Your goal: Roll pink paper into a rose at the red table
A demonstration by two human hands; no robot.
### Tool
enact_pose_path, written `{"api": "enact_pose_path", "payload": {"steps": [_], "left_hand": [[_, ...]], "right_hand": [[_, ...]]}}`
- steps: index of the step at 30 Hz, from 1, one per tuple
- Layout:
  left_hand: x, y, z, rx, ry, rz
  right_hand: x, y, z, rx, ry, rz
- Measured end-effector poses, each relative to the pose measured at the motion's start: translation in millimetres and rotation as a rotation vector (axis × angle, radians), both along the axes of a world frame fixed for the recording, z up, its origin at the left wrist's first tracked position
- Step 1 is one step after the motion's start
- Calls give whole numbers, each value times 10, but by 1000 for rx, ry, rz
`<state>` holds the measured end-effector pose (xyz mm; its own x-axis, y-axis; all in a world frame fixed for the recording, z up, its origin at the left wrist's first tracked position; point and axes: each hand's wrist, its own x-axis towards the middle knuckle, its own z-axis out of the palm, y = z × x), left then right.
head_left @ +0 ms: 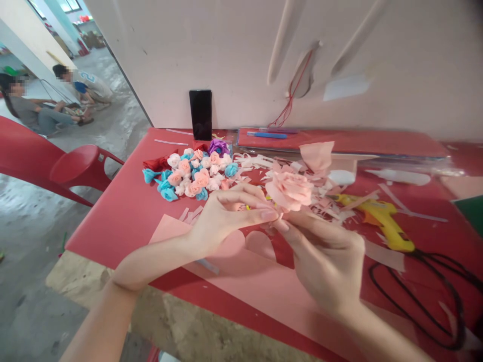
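A pink paper rose (pixel 290 190) is held upright by its base, over the middle of the red table (pixel 113 216). My left hand (pixel 236 213) pinches the base from the left with thumb and fingers. From the right, my right hand (pixel 326 256) pinches the same base, its thumb and fingertips meeting those of the left. Beneath the hands lie pink paper sheets (pixel 234 276) and cut scraps. Left of the rose is a pile of finished paper flowers (pixel 192 176) in pink, white, blue, red and purple.
A yellow glue gun (pixel 388 221) with a looped black cord (pixel 418 306) lies at the right. Behind, a black phone (pixel 201 115) leans on the pale panel, near a blue pen (pixel 269 135). A red stool (pixel 81 166) stands left; two people sit on the floor beyond.
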<state>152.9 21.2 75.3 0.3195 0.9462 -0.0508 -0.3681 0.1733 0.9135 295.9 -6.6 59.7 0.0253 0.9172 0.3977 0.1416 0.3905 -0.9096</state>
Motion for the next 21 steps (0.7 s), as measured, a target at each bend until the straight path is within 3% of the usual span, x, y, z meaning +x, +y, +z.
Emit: {"api": "enact_pose_path", "payload": {"steps": [4, 9, 15, 21], "left_hand": [[10, 6, -33, 45, -33, 13], [15, 10, -7, -35, -123, -32], [-35, 45, -1, -41, -93, -139], [-77, 69, -35, -11, -81, -227]], "right_hand": [[-3, -17, -32, -10, 14, -10], [-2, -1, -19, -54, 64, 44], [24, 8, -8, -132, 213, 182], [63, 23, 37, -311, 301, 356]]}}
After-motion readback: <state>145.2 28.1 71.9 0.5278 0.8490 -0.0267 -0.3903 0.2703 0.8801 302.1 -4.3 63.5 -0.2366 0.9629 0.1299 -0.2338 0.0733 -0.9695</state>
